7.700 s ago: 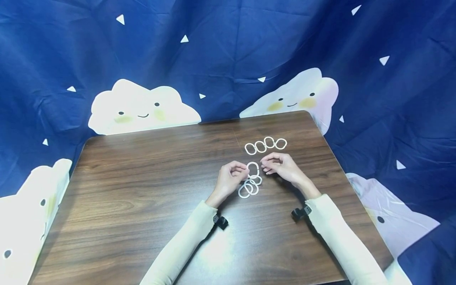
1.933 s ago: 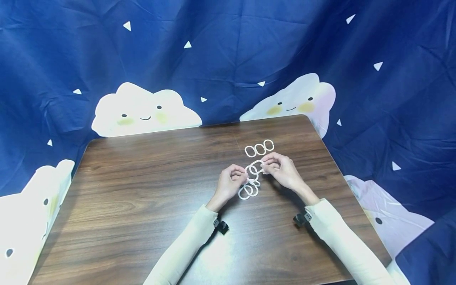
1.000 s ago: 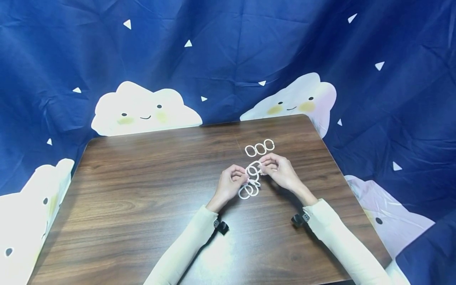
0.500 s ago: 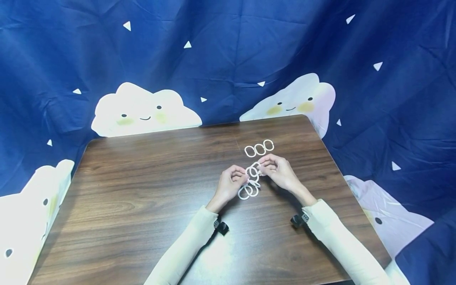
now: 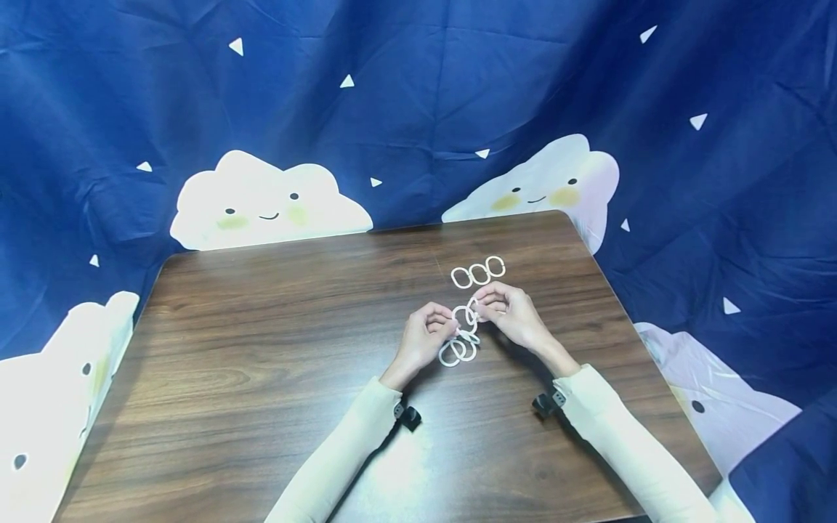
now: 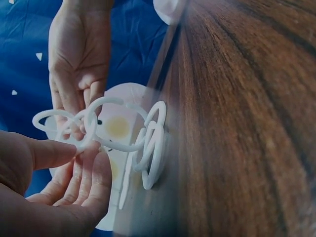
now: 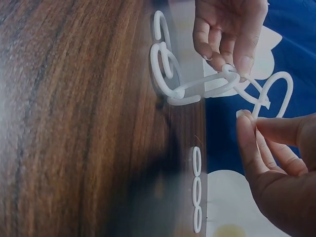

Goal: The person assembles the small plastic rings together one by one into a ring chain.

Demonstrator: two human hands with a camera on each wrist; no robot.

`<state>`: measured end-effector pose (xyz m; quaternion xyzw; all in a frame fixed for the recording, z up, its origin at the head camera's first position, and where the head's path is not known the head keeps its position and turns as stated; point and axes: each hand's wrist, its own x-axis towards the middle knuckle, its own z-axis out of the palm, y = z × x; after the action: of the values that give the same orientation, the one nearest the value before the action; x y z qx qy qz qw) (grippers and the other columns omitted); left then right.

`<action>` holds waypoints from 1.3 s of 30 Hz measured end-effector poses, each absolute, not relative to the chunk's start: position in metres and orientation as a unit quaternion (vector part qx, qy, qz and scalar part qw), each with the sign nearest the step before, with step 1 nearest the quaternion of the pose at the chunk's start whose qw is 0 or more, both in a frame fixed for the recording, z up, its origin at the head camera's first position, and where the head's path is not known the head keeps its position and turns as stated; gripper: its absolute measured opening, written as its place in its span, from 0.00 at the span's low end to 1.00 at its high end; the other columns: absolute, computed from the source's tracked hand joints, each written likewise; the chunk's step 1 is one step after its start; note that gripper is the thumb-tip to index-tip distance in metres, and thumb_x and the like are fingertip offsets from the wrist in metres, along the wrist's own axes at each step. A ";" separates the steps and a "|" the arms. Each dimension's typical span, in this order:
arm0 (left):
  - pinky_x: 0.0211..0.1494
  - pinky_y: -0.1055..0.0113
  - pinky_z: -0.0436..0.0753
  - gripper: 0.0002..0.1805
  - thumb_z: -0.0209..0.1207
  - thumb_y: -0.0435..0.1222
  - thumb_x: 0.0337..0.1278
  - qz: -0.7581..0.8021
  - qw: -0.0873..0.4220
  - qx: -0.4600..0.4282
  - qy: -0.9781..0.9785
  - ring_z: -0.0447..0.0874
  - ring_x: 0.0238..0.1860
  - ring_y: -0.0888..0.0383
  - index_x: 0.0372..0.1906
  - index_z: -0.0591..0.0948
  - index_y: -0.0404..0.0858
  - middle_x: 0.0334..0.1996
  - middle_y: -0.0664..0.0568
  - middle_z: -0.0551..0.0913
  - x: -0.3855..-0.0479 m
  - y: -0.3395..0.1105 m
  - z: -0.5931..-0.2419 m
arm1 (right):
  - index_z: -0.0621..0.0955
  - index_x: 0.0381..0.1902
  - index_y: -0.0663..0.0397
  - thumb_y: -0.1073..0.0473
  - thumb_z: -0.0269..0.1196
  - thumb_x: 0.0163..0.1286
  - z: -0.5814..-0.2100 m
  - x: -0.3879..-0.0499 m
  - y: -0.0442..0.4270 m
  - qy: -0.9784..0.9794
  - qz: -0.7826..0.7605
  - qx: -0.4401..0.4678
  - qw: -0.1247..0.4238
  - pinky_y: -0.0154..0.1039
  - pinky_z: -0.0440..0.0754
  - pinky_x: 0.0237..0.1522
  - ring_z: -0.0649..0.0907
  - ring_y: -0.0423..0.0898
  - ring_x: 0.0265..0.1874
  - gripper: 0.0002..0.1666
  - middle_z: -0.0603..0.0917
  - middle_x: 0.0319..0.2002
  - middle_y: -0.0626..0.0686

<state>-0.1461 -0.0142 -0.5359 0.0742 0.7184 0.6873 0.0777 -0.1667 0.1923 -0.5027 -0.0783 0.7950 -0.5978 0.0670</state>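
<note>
The grip of the right hand (image 5: 510, 309) was pinching a white ring (image 7: 290, 88) between thumb and fingertips, and that of the left hand (image 5: 421, 335) pinched the top ring (image 5: 461, 308) of a chain near its lower end. The white ring had just turned from broad-faced to nearly edge-on, crossing the top ring (whether it had caught right through was too fine to tell). That suggested a joint being worked, not one surely made. Below the left hand, the rest of the chain (image 7: 154, 69) sat bunched at the table (image 5: 261, 363). Just beyond the right hand lay three more rings (image 5: 470, 274) in a row; a fourth, there earlier, was gone from its end, so fewer remained loose.
</note>
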 end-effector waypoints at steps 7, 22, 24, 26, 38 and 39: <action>0.46 0.48 0.92 0.10 0.64 0.24 0.61 0.682 0.079 0.083 0.722 0.90 0.40 0.31 0.47 0.80 0.25 0.39 0.28 0.88 -0.147 -0.011 -0.538 | 0.81 0.52 0.67 0.70 0.66 0.70 -0.504 -0.166 0.188 0.816 -0.568 -0.088 0.064 0.25 0.87 0.41 0.88 0.36 0.37 0.14 0.88 0.45 0.69; 0.38 0.69 0.90 0.08 0.66 0.29 0.64 0.660 0.064 0.077 0.745 0.92 0.38 0.37 0.45 0.84 0.30 0.38 0.34 0.90 -0.147 -0.016 -0.534 | 0.80 0.54 0.75 0.70 0.65 0.73 -0.496 -0.171 0.194 0.797 -0.594 -0.083 0.069 0.43 0.93 0.44 0.92 0.48 0.35 0.15 0.85 0.46 0.76; 0.40 0.63 0.92 0.08 0.66 0.29 0.64 0.661 0.063 0.074 0.744 0.92 0.38 0.37 0.44 0.84 0.30 0.38 0.34 0.90 -0.147 -0.017 -0.533 | 0.80 0.54 0.76 0.70 0.64 0.73 -0.495 -0.172 0.196 0.797 -0.595 -0.087 0.062 0.43 0.93 0.43 0.92 0.52 0.36 0.15 0.84 0.47 0.79; 0.43 0.57 0.93 0.08 0.67 0.29 0.63 0.662 0.063 0.072 0.743 0.92 0.38 0.37 0.45 0.84 0.30 0.39 0.34 0.89 -0.147 -0.017 -0.533 | 0.81 0.54 0.75 0.70 0.64 0.73 -0.494 -0.172 0.197 0.795 -0.597 -0.089 0.055 0.43 0.93 0.42 0.92 0.53 0.36 0.15 0.84 0.47 0.79; 0.39 0.75 0.89 0.08 0.66 0.30 0.65 0.659 0.065 0.070 0.746 0.92 0.41 0.36 0.46 0.86 0.30 0.40 0.35 0.90 -0.149 -0.020 -0.538 | 0.82 0.54 0.73 0.67 0.65 0.74 -0.488 -0.171 0.198 0.796 -0.594 -0.098 0.060 0.39 0.93 0.43 0.91 0.43 0.35 0.15 0.84 0.50 0.78; 0.40 0.73 0.90 0.09 0.66 0.30 0.66 0.658 0.064 0.072 0.747 0.92 0.41 0.36 0.46 0.86 0.30 0.40 0.35 0.90 -0.149 -0.020 -0.538 | 0.82 0.54 0.72 0.66 0.65 0.74 -0.487 -0.171 0.198 0.797 -0.593 -0.099 0.061 0.39 0.93 0.43 0.91 0.42 0.35 0.15 0.85 0.50 0.77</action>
<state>-0.1490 -0.0201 -0.5378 0.0716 0.7467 0.6581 0.0642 -0.1708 0.1977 -0.4870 -0.0990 0.7969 -0.5929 0.0606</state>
